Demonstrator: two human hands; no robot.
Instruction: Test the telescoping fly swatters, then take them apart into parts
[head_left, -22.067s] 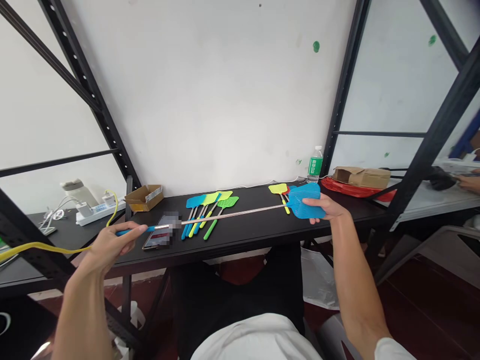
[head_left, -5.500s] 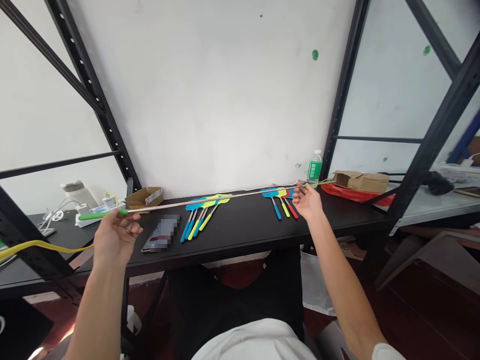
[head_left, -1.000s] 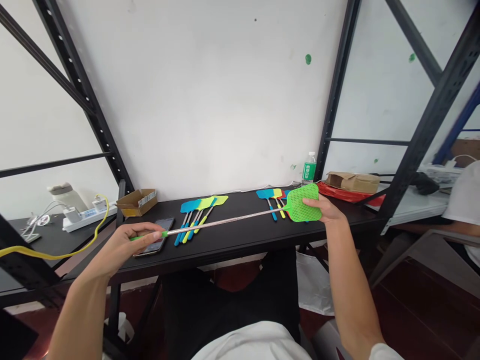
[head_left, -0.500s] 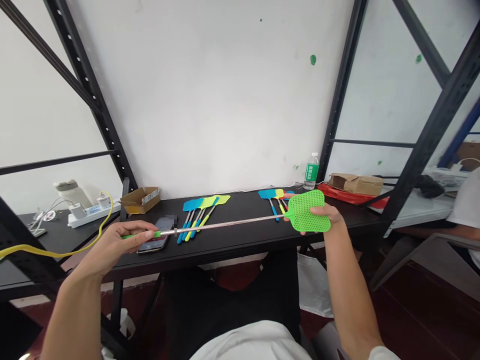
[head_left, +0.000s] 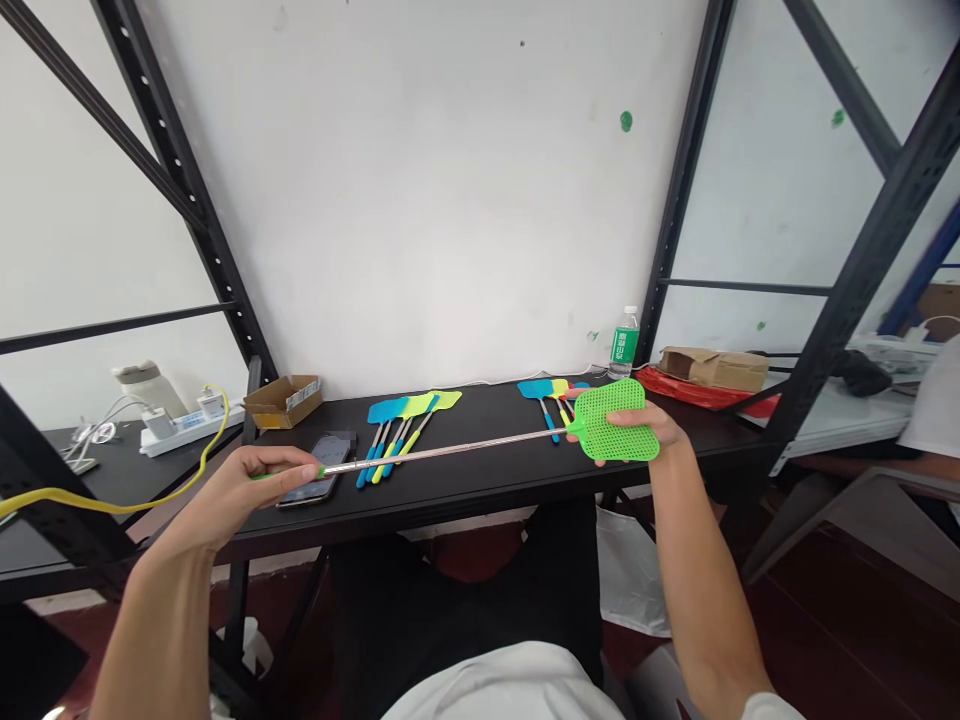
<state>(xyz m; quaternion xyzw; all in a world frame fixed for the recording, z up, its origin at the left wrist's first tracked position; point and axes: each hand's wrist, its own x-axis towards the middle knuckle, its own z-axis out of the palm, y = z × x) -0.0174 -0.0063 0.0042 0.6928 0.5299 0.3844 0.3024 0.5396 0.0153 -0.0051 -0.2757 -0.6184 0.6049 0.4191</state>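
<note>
A green fly swatter (head_left: 616, 425) with a long, drawn-out metal rod stretches sideways between my hands, above the black table (head_left: 480, 478). My left hand (head_left: 259, 482) pinches its green handle, most of which the fingers hide. My right hand (head_left: 654, 428) grips the perforated head, thumb on top and fingers behind it. Under the rod, on the left, lie several blue and yellow-green fly swatters (head_left: 409, 408) side by side. Another group of fly swatters (head_left: 536, 389), blue, yellow and red, lies partly hidden behind my right hand. A phone (head_left: 315, 487) rests beneath my left hand.
An open cardboard box (head_left: 283, 402) and a power strip (head_left: 191, 430) with a yellow cable (head_left: 202, 460) are at the left. A water bottle (head_left: 624, 343) stands at the back right, near a brown carton (head_left: 712, 367) on red plastic. Black metal posts (head_left: 679, 190) frame the table.
My left hand has slid slightly along the handle toward the rod, covering more of the green. My right thumb has shifted a little left on the swatter's head.
</note>
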